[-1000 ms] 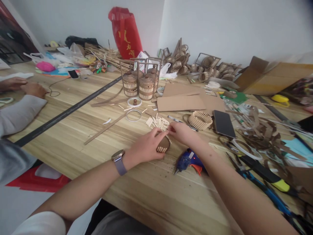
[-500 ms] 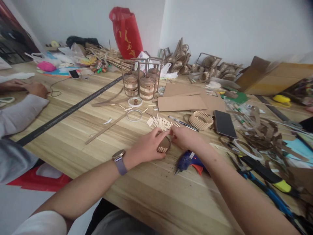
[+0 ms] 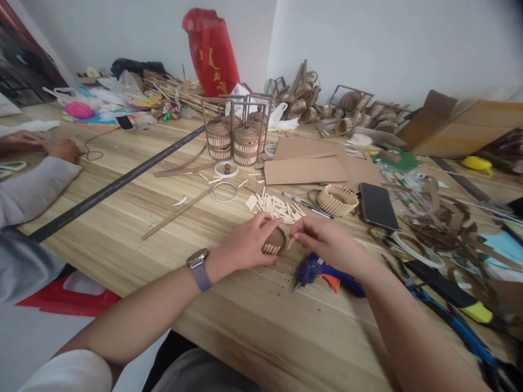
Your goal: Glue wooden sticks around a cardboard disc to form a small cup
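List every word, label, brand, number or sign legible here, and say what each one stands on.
"力": a yellow character on the red bag; the yellow characters above and below it are too stylised and blurred to read.
White box: coloured print, too small to read.
Blue glue gun: any lettering is too small to read.
No other text can be made out.

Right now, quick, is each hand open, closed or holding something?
Left hand: holding the small round basket between thumb and fingers.
Right hand: closed, pinching a short stick.
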